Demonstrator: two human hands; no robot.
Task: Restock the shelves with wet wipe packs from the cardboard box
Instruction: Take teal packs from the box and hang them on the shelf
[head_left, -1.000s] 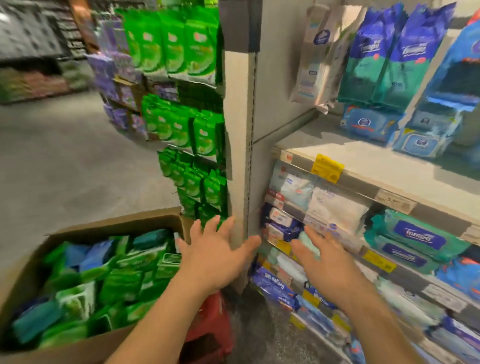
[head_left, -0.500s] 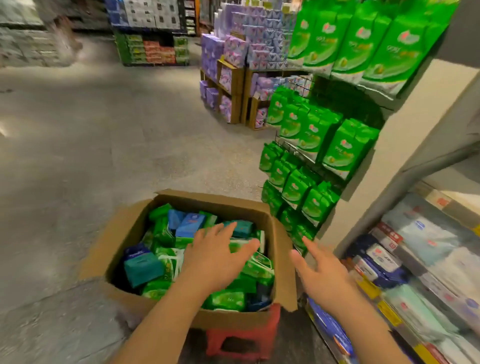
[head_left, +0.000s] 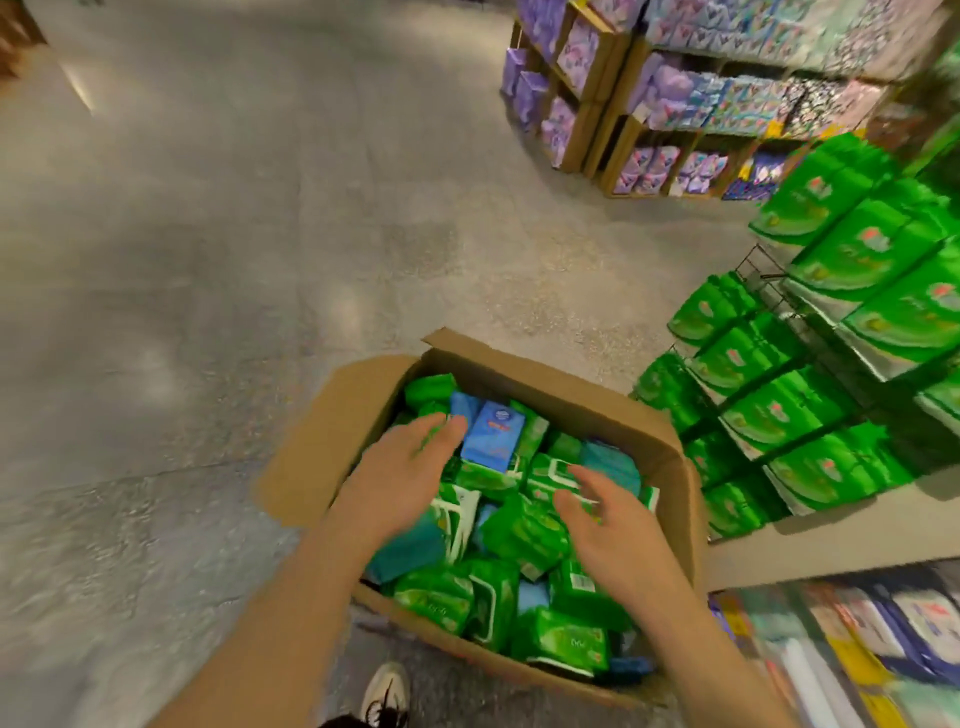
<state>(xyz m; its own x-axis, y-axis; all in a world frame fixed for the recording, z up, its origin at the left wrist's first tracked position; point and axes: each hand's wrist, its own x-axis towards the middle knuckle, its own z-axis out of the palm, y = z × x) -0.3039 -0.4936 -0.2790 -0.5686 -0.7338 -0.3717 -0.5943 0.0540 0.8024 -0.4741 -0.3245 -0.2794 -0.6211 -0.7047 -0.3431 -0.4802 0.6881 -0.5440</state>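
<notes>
Step in hand: reach into stock, no pick made yet. Open brown cardboard box (head_left: 519, 374) sits on the grey speckled floor (head_left: 208, 260), flaps folded out, filled with loosely heaped wet wipe packs (head_left: 524, 530), mostly green soft plastic with a few teal ones. One light blue upright pack (head_left: 492, 434) stands near the far side of the heap.

Left hand (head_left: 400, 475): palm down over the left half of the box, fingers (head_left: 448, 430) extended and slack, tips just beside the light blue pack. Holding nothing. Motion blur makes it unclear whether the fingertips touch a pack or hang just above.

Right hand (head_left: 605, 525): palm down over the right half, fingers spread and relaxed, also empty.

Shelves: lower right of view, a row of white and blue packs on the shelf (head_left: 857, 639), heavily blurred. Green hanging packs on a wire rack (head_left: 810, 415) beside the box, to its right.

Judgement: packs are all in the box; this round of restocking is at the selection stage. Next move calls for lowering both hands, closing the fingers round one or several packs of a single kind, lifting clear of the box wall, then turning right toward the shelf. The packs are soft and jumbled, so a firm grip across the flat faces seems advisable.
</notes>
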